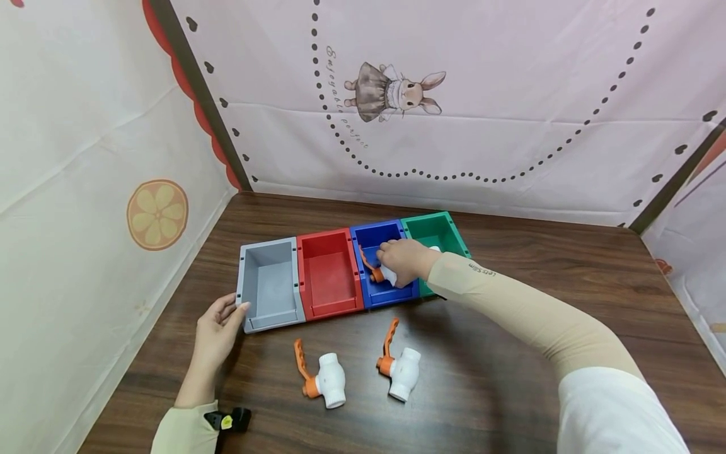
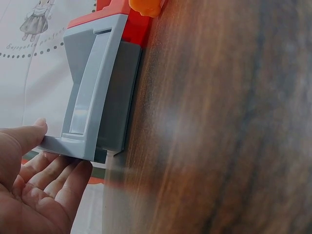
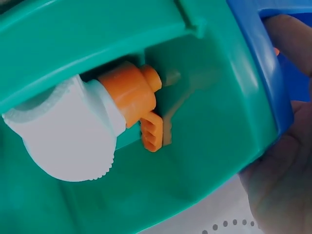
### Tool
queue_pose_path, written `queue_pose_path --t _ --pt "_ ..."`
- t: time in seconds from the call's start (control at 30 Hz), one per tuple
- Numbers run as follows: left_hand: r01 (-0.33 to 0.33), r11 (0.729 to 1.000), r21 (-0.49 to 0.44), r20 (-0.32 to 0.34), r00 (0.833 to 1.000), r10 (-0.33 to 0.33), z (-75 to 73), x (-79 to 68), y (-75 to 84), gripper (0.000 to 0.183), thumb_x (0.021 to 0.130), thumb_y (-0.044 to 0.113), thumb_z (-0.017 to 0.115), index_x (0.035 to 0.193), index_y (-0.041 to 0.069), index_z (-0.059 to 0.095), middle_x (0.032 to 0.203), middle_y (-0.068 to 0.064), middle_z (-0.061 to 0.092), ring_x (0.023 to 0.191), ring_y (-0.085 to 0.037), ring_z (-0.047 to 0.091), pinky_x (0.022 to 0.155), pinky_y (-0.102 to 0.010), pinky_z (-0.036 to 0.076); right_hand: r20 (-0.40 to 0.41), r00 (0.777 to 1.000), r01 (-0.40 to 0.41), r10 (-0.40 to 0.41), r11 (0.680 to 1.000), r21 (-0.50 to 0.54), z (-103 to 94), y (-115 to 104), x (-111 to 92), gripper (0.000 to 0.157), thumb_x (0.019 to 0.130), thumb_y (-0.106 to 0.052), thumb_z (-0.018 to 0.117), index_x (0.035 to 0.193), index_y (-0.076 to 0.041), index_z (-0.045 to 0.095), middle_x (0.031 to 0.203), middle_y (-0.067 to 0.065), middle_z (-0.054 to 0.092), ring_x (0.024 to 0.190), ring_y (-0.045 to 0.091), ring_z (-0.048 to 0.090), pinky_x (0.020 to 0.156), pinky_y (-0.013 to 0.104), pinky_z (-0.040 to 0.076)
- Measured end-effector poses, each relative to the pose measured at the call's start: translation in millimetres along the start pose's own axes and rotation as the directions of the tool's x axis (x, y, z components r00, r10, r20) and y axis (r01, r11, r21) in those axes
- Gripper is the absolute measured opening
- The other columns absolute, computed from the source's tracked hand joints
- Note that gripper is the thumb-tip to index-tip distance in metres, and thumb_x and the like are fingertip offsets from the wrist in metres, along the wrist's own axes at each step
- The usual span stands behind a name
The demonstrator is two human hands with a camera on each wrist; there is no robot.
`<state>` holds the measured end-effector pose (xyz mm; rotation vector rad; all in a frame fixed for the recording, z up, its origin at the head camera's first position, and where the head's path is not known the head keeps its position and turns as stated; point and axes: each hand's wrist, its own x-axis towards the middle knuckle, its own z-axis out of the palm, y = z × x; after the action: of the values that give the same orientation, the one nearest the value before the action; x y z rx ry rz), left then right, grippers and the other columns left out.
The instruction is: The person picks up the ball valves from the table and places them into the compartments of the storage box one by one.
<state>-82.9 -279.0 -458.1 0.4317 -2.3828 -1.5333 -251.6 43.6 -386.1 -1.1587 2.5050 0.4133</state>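
Note:
My left hand [image 1: 215, 334] holds the front left corner of the grey bin [image 1: 276, 287], the thumb over the rim and the fingers beneath, as the left wrist view shows. Inside the blue bin [image 1: 377, 235], my right hand [image 1: 409, 260] grips the white body of a ball valve [image 1: 389, 275] with an orange lever handle. The palm covers part of that valve. Another white and orange ball valve [image 3: 73, 136] lies in the green bin [image 3: 214, 161], beside the right hand.
A red bin [image 1: 331, 277] stands between the grey and blue ones, all joined in a row. Two more ball valves, one on the left [image 1: 331, 380] and one on the right [image 1: 405, 374], lie on the wooden table [image 1: 272, 416]. Printed cloth [image 1: 510, 94] hangs behind.

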Motion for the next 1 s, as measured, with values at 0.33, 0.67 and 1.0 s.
queue_pose_path --t 0.33,0.67,1.0 --pt "-0.013 1.000 -0.001 -0.008 1.000 0.013 0.7 0.5 3.8 0.036 0.093 0.013 0.061 0.122 -0.008 0.055 0.118 -0.029 0.061 0.092 0.009 0.057 0.074 -0.001 0.043 0.004 1.000 -0.005 0.005 1.000 -0.013 -0.5 1 -4 0.071 0.081 -0.031 0.075 0.139 -0.004 0.046 0.138 0.013 0.049 0.124 0.027 0.047 0.106 0.042 0.040" --pt "-0.007 1.000 0.004 -0.003 1.000 0.007 0.7 0.3 4.8 0.038 0.094 0.014 0.061 0.124 -0.008 0.054 0.120 -0.030 0.060 0.088 0.016 0.052 0.074 0.000 0.043 -0.023 1.000 0.014 -0.012 0.996 0.088 -2.3 4 -9 0.070 0.080 -0.029 0.075 0.139 -0.005 0.046 0.139 0.013 0.049 0.126 0.029 0.047 0.107 0.045 0.039" --pt "0.003 1.000 -0.015 -0.018 1.000 -0.004 0.7 -1.7 1.0 0.036 0.094 0.012 0.061 0.122 -0.009 0.055 0.118 -0.031 0.060 0.087 0.015 0.054 0.075 -0.001 0.043 -0.110 0.994 0.043 -0.023 0.982 0.183 1.4 5 -13 0.073 0.080 -0.032 0.077 0.139 -0.006 0.045 0.136 0.010 0.051 0.123 0.025 0.048 0.103 0.044 0.043"
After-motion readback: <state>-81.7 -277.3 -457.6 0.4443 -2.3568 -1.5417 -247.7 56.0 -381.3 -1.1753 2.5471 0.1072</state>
